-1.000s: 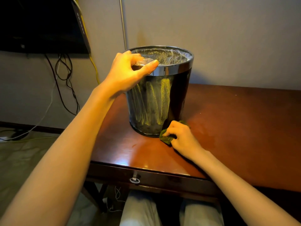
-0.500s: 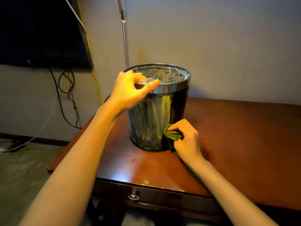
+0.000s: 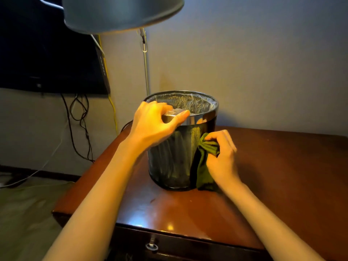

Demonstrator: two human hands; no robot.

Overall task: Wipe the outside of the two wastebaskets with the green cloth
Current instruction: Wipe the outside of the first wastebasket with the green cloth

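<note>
One dark, glossy wastebasket (image 3: 173, 159) with a chrome rim and a clear plastic liner stands upright on the wooden desk (image 3: 278, 178). My left hand (image 3: 152, 125) pinches its near-left rim, thumb outside and fingers over the edge. My right hand (image 3: 220, 157) presses the bunched green cloth (image 3: 204, 162) against the basket's right side, about halfway up; the cloth's tail hangs down to the desk. A second wastebasket is not in view.
A lamp shade (image 3: 120, 12) hangs at the top of the view, its thin pole (image 3: 146, 72) behind the basket. A dark wall-mounted screen (image 3: 47, 59) with dangling cables (image 3: 79, 129) is at left. The desk has a drawer pull (image 3: 152, 245) at its front edge.
My right hand has slid the cloth up the basket's right side, from the base to mid-height. My left hand has stayed on the rim. The camera has tilted up, so the lamp shade shows.
</note>
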